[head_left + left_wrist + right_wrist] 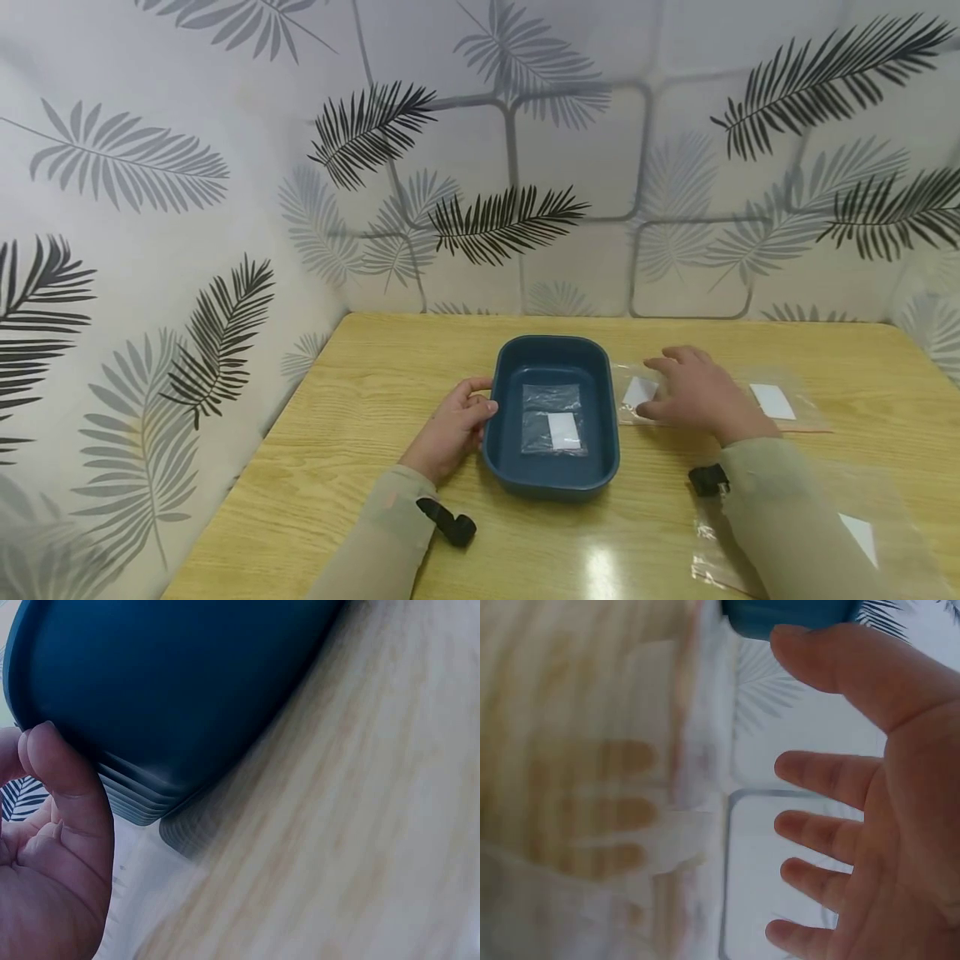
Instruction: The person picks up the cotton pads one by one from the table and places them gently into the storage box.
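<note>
The left hand [452, 429] gripped the rim of the blue container [551, 471] on the worktop [375, 392]; the right hand [693, 396], fingers spread and empty, hovered over a clear bag [639, 393], where a low, edge-first pinch probably served best

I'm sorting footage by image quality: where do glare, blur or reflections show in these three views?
Head: a white glare spot on the table near the picture's bottom edge, the tub in clear outline; left wrist: tub dark and bluish, table grain smeared, a faint tub reflection at its corner; right wrist: table badly blurred, mirroring the clearer right grip.
</note>
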The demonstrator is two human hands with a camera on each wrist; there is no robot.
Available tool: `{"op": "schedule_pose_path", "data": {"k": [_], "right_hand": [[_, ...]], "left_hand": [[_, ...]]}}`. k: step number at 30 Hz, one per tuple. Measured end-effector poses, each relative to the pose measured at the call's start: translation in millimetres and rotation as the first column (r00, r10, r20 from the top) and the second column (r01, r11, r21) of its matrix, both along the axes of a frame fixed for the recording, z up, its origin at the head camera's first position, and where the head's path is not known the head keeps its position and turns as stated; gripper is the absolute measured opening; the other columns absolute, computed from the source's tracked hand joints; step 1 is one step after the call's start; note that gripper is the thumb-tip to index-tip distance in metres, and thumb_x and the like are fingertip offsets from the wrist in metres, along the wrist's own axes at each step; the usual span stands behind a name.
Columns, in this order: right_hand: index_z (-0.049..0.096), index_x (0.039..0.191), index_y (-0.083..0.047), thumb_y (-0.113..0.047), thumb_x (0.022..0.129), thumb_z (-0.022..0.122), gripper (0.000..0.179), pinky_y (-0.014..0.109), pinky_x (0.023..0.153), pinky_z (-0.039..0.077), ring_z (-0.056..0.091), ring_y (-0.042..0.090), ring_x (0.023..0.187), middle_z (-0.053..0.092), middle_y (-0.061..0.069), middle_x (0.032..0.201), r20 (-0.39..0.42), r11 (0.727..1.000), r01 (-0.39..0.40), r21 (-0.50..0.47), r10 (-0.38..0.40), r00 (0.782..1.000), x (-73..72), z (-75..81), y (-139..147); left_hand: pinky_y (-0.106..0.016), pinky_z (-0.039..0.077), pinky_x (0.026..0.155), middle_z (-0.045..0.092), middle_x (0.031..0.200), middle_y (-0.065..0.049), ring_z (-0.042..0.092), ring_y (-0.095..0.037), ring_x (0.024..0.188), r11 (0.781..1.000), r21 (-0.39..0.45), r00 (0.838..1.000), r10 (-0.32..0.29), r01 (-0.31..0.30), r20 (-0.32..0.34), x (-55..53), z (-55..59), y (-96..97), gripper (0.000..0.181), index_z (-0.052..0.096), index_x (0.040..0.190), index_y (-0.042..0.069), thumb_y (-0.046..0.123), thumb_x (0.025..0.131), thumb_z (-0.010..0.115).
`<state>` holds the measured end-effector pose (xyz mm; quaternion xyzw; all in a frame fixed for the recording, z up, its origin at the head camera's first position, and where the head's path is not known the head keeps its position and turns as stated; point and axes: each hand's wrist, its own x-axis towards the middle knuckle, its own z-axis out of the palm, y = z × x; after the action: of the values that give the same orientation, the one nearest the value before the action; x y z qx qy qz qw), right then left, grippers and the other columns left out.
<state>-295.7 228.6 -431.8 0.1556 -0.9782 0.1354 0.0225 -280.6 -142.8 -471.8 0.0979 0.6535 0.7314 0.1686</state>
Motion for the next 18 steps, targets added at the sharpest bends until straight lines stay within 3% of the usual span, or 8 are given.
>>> {"op": "schedule_pose_path", "data": {"k": [10,18], "right_hand": [[0.052,0.145,0.000,-0.061,0.083,0.073,0.089,0.074,0.104,0.028,0.028,0.057,0.137,0.037,0.035,0.150,0.068,1.000,0.020,0.007,-0.021,0.998,-2.1,-10.0,2.9],[0.059,0.139,-0.006,-0.058,0.085,0.072,0.077,0.075,0.102,0.030,0.029,0.053,0.139,0.041,0.028,0.149,0.119,1.000,0.007,0.004,-0.007,0.993,-1.4,-15.0,0.1]], "left_hand": [[-0.027,0.046,0.056,0.052,0.090,-0.008,0.049,-0.015,0.066,1.000,-0.013,1.000,-0.005,0.005,-0.010,-1.3,0.6,0.3,0.049,0.040,0.148,0.008,0.014,0.102,0.057],[-0.027,0.047,0.057,0.053,0.091,-0.009,0.050,-0.016,0.067,1.000,-0.015,1.000,-0.002,0.002,-0.003,0.4,1.2,0.1,0.048,0.041,0.148,0.007,0.014,0.103,0.057]]}}
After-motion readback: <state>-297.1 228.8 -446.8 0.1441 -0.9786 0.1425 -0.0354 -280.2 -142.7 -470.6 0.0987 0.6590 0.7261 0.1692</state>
